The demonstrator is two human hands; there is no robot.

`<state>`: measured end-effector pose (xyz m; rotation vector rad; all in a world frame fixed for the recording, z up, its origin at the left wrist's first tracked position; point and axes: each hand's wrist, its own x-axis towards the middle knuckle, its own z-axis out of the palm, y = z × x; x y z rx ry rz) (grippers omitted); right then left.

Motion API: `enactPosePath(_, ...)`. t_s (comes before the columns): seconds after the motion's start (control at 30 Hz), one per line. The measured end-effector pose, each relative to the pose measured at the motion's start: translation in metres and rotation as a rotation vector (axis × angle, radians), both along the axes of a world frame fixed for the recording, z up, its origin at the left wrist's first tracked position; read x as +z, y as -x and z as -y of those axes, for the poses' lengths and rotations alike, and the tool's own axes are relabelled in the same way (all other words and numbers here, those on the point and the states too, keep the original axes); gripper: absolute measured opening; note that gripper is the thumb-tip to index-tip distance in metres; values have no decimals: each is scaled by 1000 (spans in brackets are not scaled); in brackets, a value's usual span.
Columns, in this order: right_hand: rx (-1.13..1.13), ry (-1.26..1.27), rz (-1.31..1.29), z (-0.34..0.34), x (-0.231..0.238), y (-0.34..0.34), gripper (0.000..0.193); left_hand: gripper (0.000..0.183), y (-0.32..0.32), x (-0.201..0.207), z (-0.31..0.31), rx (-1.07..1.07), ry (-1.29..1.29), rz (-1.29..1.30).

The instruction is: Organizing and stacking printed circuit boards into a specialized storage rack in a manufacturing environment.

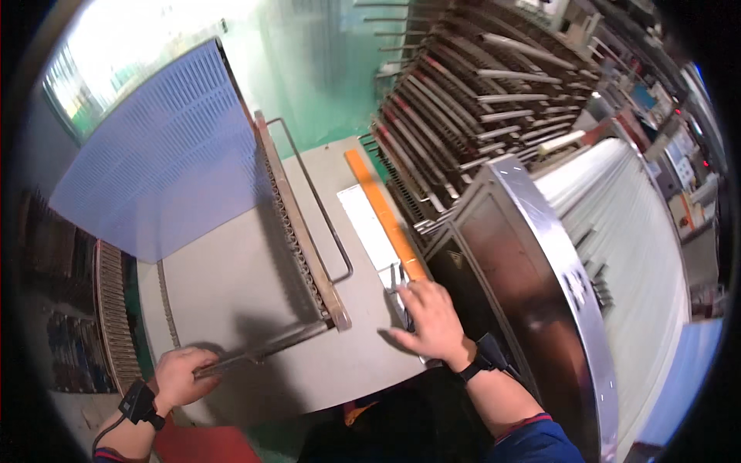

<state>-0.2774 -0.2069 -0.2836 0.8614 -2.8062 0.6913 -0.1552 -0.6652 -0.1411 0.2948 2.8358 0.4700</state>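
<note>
A metal rack frame stands on the pale tabletop point(309, 378), with a toothed side rail point(297, 224) and a bent wire handle point(316, 193). My left hand point(184, 376) is closed round the near end of its front bar point(270, 347). A blue slotted sheet point(166, 147) rises upright at the frame's far left side. Over the table's right part my right hand point(432, 320) has its fingers spread. Its fingertips are beside a small dark-handled tool point(397, 279); whether they touch it I cannot tell. The tool lies at the near end of a white sheet point(369, 220).
An orange strip point(378, 201) lies along the table's right edge. Right of it stands a metal-sided cabinet point(509, 255) with a ribbed white surface point(633, 239). Behind are stacked rails point(463, 116). A red seat-like shape point(204, 444) is at lower left, with slatted racks point(114, 309) above.
</note>
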Motion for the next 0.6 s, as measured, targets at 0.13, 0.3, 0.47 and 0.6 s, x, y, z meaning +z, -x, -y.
enactPosePath(0.13, -79, -218, 45, -28, 13, -64, 67, 38, 1, -10, -5, -42, -143, -42)
enactPosePath(0.3, 200, 429, -184, -5, 219, -157, 25, 45, -38, -25, 4, -91, 110, -534)
enactPosePath(0.47, 404, 227, -541, -2, 416, -333, 11, 46, -46, -12, 6, 34, 12, -231)
enactPosePath(0.6, 79, 244, -1166, 25, 410, -397, 25, 47, -67, 11, -28, 260, 65, -148)
